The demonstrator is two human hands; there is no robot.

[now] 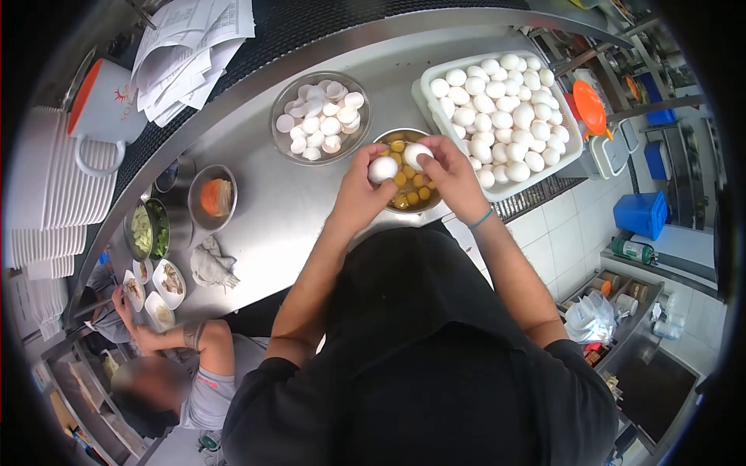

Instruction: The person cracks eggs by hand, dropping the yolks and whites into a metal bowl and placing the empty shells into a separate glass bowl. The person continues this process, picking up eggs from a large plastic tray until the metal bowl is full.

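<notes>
Over a metal bowl (426, 208) of cracked eggs, my left hand (359, 186) grips a white egg (382, 170). Close beside it, my right hand (453, 177) holds a second white egg (417, 158), with the thumb and fingers around it. Several yolks (401, 179) lie in clear egg white inside the bowl. Behind it to the left, a wide metal bowl (277, 116) is heaped with eggshells (320, 116). To the right, a large white tub (576, 147) is piled with whole white eggs (505, 116).
Left on the steel counter (272, 233) are a bowl of orange and pale food (216, 198), a crumpled cloth (213, 264) and small white dishes (169, 283). A co-worker (210, 365) reaches toward the dishes. A shelf with papers (194, 54) and a mug (107, 109) runs along the back.
</notes>
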